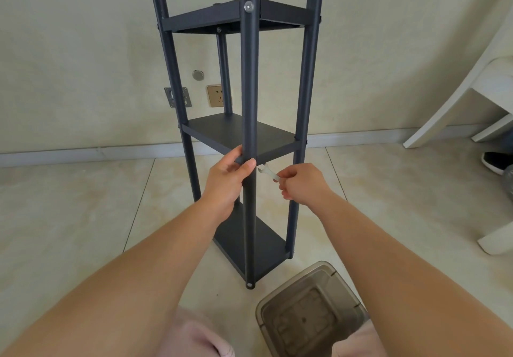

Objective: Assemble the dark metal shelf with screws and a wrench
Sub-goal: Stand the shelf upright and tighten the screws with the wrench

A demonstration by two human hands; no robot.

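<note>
Head view: shelf [238, 132] stands, three tiers on four posts, mostly built; left hand [226, 182] grips front post [249, 93], right hand [301, 183] pinches wrench [267, 171] by middle-tier joint, apparently tightening left

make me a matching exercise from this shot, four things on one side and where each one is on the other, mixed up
Things:
1. wrench
2. left hand
3. wall socket
4. plastic bin

Places:
A. on the wall behind the shelf
B. on the floor near the shelf's front foot
C. wrapped around the front post at the middle tier
D. pinched in the right hand, just right of the front post

Pairs: 1-D, 2-C, 3-A, 4-B
</note>
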